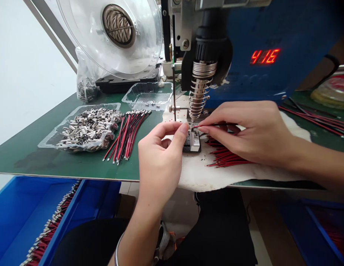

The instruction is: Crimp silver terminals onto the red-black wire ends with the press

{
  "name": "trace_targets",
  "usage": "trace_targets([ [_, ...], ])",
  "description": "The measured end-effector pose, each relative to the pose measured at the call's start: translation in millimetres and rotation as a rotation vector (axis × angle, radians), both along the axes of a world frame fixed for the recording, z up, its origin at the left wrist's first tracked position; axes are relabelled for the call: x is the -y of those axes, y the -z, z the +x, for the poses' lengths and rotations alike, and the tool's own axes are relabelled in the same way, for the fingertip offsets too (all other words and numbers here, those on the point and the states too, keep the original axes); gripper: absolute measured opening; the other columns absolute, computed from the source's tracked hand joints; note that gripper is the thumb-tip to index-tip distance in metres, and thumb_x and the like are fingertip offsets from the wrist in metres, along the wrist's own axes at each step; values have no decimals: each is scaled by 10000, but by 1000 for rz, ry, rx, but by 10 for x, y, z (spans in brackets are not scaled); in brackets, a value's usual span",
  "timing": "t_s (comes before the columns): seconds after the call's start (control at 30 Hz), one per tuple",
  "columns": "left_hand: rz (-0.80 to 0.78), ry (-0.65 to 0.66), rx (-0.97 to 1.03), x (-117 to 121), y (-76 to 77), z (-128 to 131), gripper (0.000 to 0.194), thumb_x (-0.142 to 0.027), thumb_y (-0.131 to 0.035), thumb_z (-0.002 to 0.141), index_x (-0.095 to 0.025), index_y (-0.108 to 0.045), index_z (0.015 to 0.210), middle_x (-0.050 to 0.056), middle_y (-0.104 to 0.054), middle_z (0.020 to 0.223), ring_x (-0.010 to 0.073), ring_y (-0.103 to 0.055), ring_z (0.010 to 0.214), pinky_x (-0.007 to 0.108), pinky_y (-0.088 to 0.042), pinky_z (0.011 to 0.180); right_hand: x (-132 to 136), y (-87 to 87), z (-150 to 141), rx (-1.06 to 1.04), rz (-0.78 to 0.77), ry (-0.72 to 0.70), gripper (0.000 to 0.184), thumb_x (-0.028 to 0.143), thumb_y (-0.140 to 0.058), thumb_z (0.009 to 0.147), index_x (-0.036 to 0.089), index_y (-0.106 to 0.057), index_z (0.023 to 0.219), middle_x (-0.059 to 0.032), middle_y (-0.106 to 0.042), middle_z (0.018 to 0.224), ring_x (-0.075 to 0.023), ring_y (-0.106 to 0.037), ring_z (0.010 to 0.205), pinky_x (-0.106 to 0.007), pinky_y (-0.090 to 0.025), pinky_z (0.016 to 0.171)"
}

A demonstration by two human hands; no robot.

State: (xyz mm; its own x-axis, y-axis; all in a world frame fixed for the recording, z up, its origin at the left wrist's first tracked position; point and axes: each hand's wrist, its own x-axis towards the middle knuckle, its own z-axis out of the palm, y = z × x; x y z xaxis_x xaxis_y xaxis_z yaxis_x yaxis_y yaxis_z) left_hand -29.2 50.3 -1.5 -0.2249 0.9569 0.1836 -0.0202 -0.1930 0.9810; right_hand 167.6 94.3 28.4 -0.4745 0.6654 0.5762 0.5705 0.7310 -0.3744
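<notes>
My right hand (pixel 251 129) pinches a thin red and black wire (pixel 213 125), whose tip points left at a small metal fixture block (pixel 193 142) under the coiled tip of a soldering head (pixel 200 90). My left hand (pixel 160 155) is closed, thumb and forefinger pressed together right at the wire's tip beside the fixture; what they hold is too small to make out. A pile of red wires (pixel 225 156) lies under my right hand on a white cloth (pixel 199 173).
A clear tray of small metal terminals (pixel 87 127) and a bundle of red and black wires (pixel 127 136) lie on the green table (pixel 36 155) at left. An empty clear tray (pixel 148 96), a solder reel (pixel 116 29), a red 416 display (pixel 264 56) and blue bins (pixel 19 214) surround them.
</notes>
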Motion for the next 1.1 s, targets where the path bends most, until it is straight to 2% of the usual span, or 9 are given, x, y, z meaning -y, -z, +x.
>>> trace_targets([
  [0.1, 20, 22, 9, -3, 13, -10, 191, -399, -925, 919, -223, -848, 922, 13, -745, 816, 94, -448, 551, 262, -311, 489, -1, -15, 6, 14, 5, -5, 206, 354, -701, 1017, 308, -821, 856, -30, -812, 852, -224, -692, 718, -406, -481, 703],
  [0.2, 33, 46, 2, 0, 38, -27, 190, -400, -917, 933, -220, -868, 969, 27, -772, 862, 99, -479, 581, 262, -338, 502, 2, -16, 4, 12, 14, -9, 215, 337, -701, 1010, 298, -802, 825, -20, -803, 802, -208, -676, 674, -392, -478, 681],
  [0.4, 57, 38, -13, 5, 45, -22, 144, -355, -914, 932, -222, -860, 941, 13, -737, 818, 82, -414, 564, 251, -300, 495, -21, -13, -5, -18, -10, -24, 179, 314, -715, 1003, 298, -827, 863, -17, -826, 855, -205, -705, 709, -382, -510, 692],
  [0.67, 27, 68, -20, -16, 29, -44, 137, -330, -896, 942, -215, -834, 901, 5, -732, 826, 71, -410, 547, 238, -274, 476, -80, 21, 22, 4, 7, -139, 181, 254, -670, 1045, 270, -815, 938, -20, -820, 918, -188, -727, 780, -350, -538, 720],
  [0.9, 27, 54, -43, -34, 33, -34, 164, -345, -877, 965, -205, -835, 892, 4, -692, 768, 58, -366, 518, 226, -235, 449, -108, 60, 71, 57, 121, -176, 163, 186, -653, 1076, 213, -786, 986, -20, -802, 901, -143, -678, 715, -302, -488, 631],
  [1.1, 37, 40, -62, -24, 29, -34, 190, -380, -865, 980, -203, -846, 916, 7, -681, 758, 72, -380, 536, 231, -258, 465, -87, 49, 70, 40, 124, -166, 132, 171, -681, 1060, 197, -784, 981, -18, -794, 873, -126, -648, 662, -294, -479, 595],
])
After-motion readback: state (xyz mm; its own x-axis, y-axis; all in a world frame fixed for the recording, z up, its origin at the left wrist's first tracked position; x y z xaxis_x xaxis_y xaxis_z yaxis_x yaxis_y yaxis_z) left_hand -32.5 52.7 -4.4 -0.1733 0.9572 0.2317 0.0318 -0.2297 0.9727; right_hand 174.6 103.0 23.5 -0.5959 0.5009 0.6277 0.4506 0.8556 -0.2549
